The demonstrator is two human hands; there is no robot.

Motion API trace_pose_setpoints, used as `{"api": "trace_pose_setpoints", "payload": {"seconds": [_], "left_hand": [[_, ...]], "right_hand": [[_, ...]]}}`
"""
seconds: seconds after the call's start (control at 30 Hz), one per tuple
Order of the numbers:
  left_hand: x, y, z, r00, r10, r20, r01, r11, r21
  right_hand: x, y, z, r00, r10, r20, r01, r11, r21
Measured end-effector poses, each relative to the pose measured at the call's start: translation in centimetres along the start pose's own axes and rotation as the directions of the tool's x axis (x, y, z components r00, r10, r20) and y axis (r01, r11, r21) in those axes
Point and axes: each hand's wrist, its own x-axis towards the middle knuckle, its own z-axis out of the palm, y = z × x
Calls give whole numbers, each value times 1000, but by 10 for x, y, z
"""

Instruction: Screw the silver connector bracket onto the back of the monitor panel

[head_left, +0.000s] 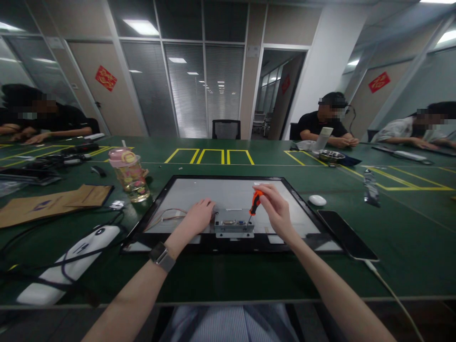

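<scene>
A flat monitor panel (292,190) lies face down on the green table in front of me, its grey metal back up inside a black frame. A small metal circuit box (233,222) sits near its front edge. My right hand (276,209) is closed around an orange-handled screwdriver (255,203), held upright with its tip down at the right side of the box. My left hand (199,216) rests on the panel, fingers curled against the box's left side. Thin coloured wires (166,216) run left of that hand.
A pink-lidded bottle (130,175) and brown paper envelopes (53,202) lie to the left, a white padded case (67,266) with black cables at front left. A black phone (345,235) on a cable and a white mouse (317,200) sit right. Three other people sit around the table.
</scene>
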Motion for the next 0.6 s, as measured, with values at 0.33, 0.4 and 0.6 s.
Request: {"api": "trace_pose_setpoints", "payload": {"seconds": [0.33,0.4,0.6], "left_hand": [[-1,0,-2,1000,-4,-4,4,1000,-12],[-1,1,-2,1000,-1,-4,1,1000,-3],[1,-1,2,1000,5,-9,-5,1000,-1]], "right_hand": [[4,2,3,989,43,-140,-35,998,58],[3,1,3,985,34,-171,-24,998,57],[-1,5,4,978,200,-63,-185,965,188]]}}
